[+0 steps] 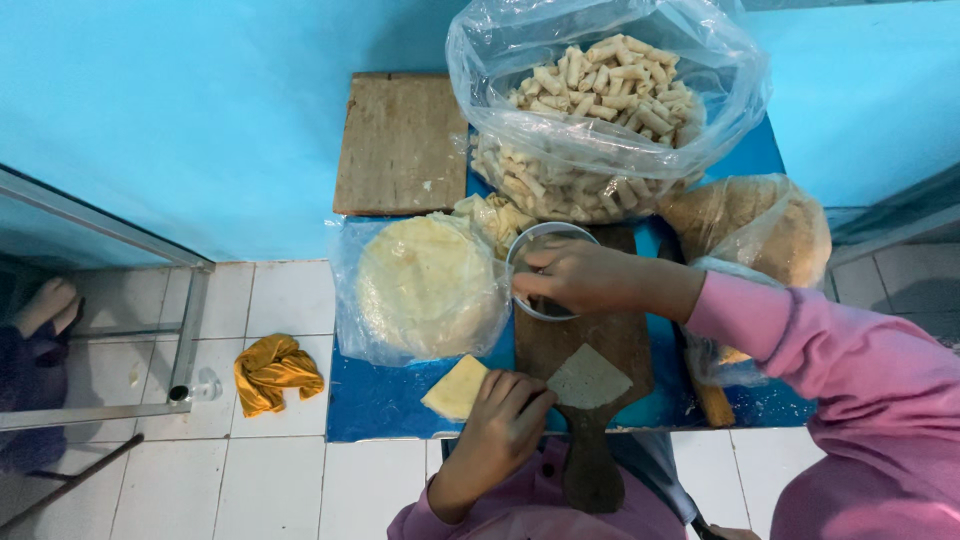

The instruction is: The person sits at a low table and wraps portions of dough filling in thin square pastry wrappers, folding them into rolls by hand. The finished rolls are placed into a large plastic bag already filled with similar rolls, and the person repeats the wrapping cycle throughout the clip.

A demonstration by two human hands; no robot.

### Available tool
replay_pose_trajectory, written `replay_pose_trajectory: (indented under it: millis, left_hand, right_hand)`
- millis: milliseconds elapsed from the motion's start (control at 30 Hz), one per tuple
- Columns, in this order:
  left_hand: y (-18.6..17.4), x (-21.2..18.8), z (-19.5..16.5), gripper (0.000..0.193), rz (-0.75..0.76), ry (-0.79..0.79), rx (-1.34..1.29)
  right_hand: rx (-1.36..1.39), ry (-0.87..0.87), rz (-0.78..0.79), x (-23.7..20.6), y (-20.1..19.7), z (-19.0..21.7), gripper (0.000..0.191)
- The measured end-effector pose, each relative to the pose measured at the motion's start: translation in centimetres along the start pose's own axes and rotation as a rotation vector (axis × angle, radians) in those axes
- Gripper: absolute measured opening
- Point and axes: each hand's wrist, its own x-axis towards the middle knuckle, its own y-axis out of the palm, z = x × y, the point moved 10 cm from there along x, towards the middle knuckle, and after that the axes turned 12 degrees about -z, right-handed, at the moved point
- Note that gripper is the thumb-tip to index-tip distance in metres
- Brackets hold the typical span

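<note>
My left hand (503, 417) rests at the near edge of a wooden board (590, 345), its fingers beside a pale triangular wrapper piece (588, 380) and touching a folded yellowish wrapper (455, 389). My right hand (580, 275) reaches over a small metal bowl (527, 243), fingertips dipped inside; I cannot see what they pinch. A round stack of thin wrappers (425, 285) lies on clear plastic to the left of the bowl.
A big clear bag of small rolled pastries (600, 110) stands at the back of the blue table (385, 405). A wooden slab (400, 145) leans behind, a bag of brown crumbs (760, 225) sits right. A yellow cloth (272, 372) lies on the tiled floor.
</note>
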Motion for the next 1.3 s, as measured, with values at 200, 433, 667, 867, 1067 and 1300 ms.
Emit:
replay_pose_trajectory:
  millis: [200,433,667,867,1067,1300]
  left_hand:
    - [0.2,0.0,0.1,0.032,0.016,-0.035,-0.009]
    - [0.2,0.1,0.5,0.030,-0.038,-0.093,0.087]
    - [0.8,0.4,-0.1,0.026,-0.115,-0.071,0.145]
    - [1.4,0.7,-0.3,0.029,-0.137,-0.109,0.173]
    - [2.3,0.9,-0.2,0.050,-0.092,-0.161,0.258]
    - [2.8,0.6,0.0,0.050,-0.074,-0.191,0.294]
  right_hand:
    - [0.050,-0.004,-0.096,0.6,-3.6,0.6,0.027]
    - [0.191,0.204,-0.128,-1.3,-9.1,-0.4,0.037]
    - [-0.509,0.258,-0.567,-2.7,-20.6,-0.3,0.052]
    - [-0.336,0.203,-0.254,-3.1,-11.0,3.5,0.048]
    - [-0.058,0.427,-0.154,-7.9,-5.8,2.2,0.047]
    - [-0.077,0.498,-0.234,-12.5,0.0,6.3,0.062]
